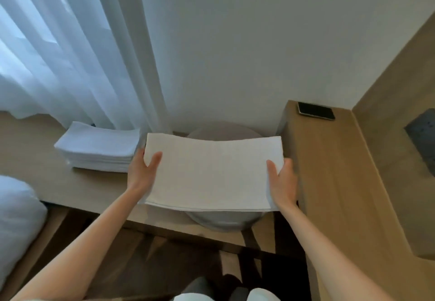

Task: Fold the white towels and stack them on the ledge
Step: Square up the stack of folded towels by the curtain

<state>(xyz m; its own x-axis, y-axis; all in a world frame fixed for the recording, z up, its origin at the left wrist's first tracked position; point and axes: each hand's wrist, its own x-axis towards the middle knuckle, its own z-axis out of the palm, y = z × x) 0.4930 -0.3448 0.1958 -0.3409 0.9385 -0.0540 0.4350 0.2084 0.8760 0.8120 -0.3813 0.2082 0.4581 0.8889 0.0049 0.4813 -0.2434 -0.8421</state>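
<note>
A folded white towel (213, 173) is held flat in the air above a round stool. My left hand (141, 173) grips its left edge, thumb on top and fingers underneath. Its right edge is held the same way by my right hand (283, 183). To the left, a stack of several folded white towels (98, 150) rests on the wooden ledge (30, 157) beside the curtain.
A round grey stool (223, 220) stands under the held towel. A wooden side unit (329, 183) on the right carries a dark phone (316, 111). Sheer curtains (70, 53) hang at the left; white bedding (16, 220) lies at the lower left.
</note>
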